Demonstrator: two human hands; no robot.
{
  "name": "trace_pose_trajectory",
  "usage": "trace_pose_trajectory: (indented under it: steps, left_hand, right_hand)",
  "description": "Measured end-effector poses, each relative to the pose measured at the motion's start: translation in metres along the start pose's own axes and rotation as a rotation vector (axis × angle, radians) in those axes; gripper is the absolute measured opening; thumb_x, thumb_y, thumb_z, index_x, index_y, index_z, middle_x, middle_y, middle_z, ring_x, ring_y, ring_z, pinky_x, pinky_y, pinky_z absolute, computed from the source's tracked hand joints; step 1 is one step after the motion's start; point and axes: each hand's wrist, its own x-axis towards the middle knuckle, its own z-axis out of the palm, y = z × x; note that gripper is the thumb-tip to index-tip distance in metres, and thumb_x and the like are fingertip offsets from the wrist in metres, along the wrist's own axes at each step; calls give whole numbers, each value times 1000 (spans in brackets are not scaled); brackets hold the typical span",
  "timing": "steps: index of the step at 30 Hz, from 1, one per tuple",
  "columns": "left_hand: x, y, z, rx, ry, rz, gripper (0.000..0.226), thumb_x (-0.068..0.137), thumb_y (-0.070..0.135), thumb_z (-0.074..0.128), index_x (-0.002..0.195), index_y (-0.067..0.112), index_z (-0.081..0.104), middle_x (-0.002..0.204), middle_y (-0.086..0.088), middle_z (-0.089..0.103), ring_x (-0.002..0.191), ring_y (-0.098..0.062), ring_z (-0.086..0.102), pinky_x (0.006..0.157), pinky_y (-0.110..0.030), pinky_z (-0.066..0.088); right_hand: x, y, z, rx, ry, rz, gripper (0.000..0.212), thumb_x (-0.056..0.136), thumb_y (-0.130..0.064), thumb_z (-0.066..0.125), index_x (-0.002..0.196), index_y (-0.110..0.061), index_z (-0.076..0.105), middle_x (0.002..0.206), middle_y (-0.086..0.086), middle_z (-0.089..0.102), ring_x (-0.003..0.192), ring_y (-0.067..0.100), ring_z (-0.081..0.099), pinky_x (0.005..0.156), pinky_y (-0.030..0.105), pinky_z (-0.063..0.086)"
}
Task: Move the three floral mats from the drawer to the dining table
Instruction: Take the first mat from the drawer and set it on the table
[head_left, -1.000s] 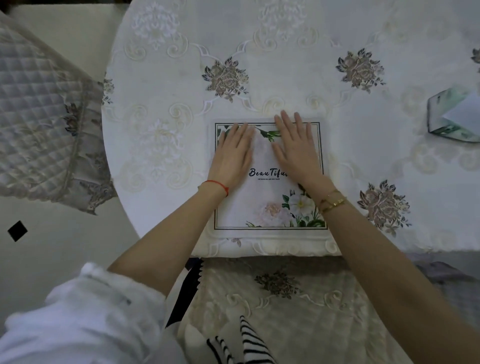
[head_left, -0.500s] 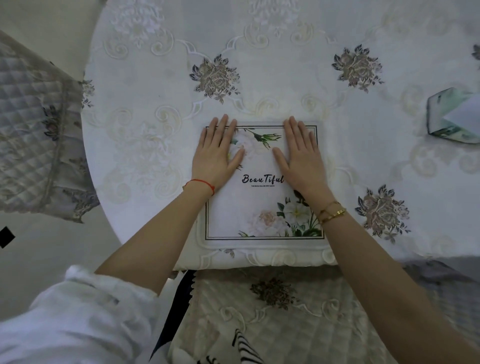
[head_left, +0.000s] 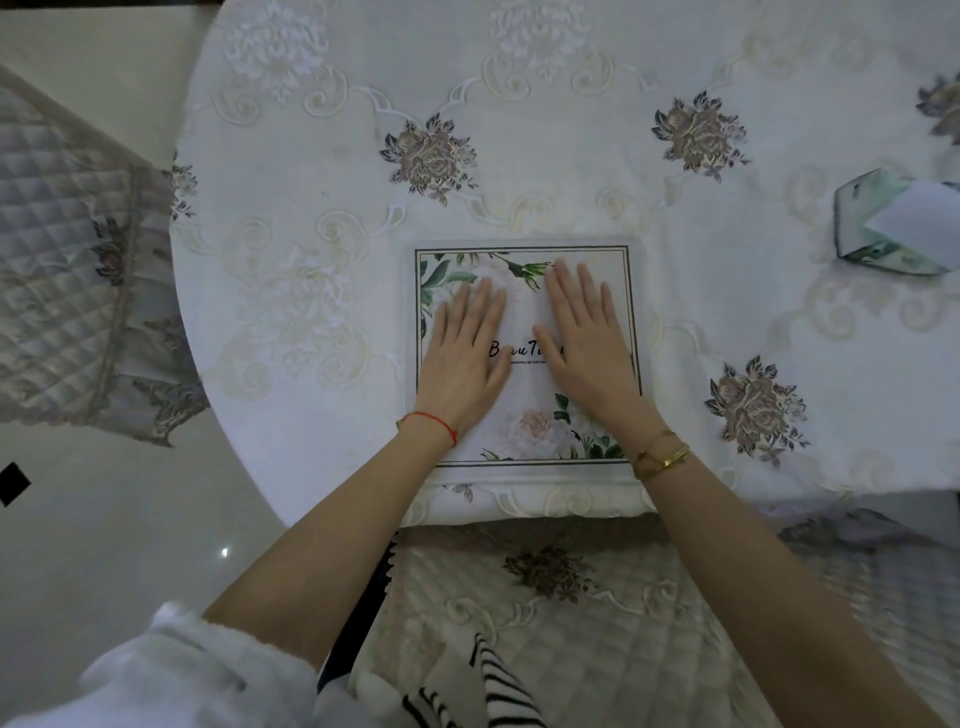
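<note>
Near the front edge of the round bench (head_left: 322, 415), on its embroidered white cloth, sits the floral mat (head_left: 524, 291), square to the person and just short of the rim. Both hands are down on it, palms flat, fingers straight and lying close together: the left hand (head_left: 464, 358) over the left half, the right hand (head_left: 587, 348) over the right half, thumbs angled in toward the printed lettering between them. Nothing is pinched, nothing curled; this is pure pressing. Whether one mat or a stack of three lies under those palms, I cannot tell from here, since only the top face shows. It looks like the settling step, and to do it well the pressure wants to be even and light, sweeping outward from the middle toward the dark border line so no corner lifts and the tablecloth beneath does not ruck up. Watch that near edge: the cloth hangs over the rim right below the mat, so any pull toward the body could drag mat and cloth together. Keep the wrists low, lift both palms straight up when releasing. Off to the far right a tissue box (head_left: 893, 228) stands well apart, no trouble there.
</note>
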Motion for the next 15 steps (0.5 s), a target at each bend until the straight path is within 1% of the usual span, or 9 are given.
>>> trace_pose_trajectory:
  steps: [3,7,11,15]
  left_hand:
    - [-23,2,9,30,-8,-11,61,103,40,28,156,17,8,164,-4,3,151,-22,-4,123,-43,3]
    - [-31,-5,10,42,-3,-14,63,103,45,31,156,21,9,164,-2,4,151,-19,-1,123,-42,6]
    - [-39,-6,9,18,13,-83,65,102,48,29,156,21,7,164,-1,3,151,-17,-2,124,-39,3]
    - [-58,-15,7,15,37,-176,65,103,44,29,156,14,6,164,-4,4,151,-18,0,123,-41,6]
  right_hand:
    - [-17,0,10,9,-32,45,63,104,-43,25,156,-13,8,165,3,3,152,21,-3,123,44,3]
    - [-39,12,8,-18,-30,77,66,104,-46,26,156,-14,3,165,2,-1,151,18,-6,123,40,-1]
    - [-61,30,2,4,-36,156,67,103,-48,23,156,-15,-1,165,1,-4,151,14,-7,123,39,-1]
    - [-78,39,-1,24,-23,221,67,103,-49,19,156,-14,-2,164,1,-5,151,14,-9,123,42,-1]
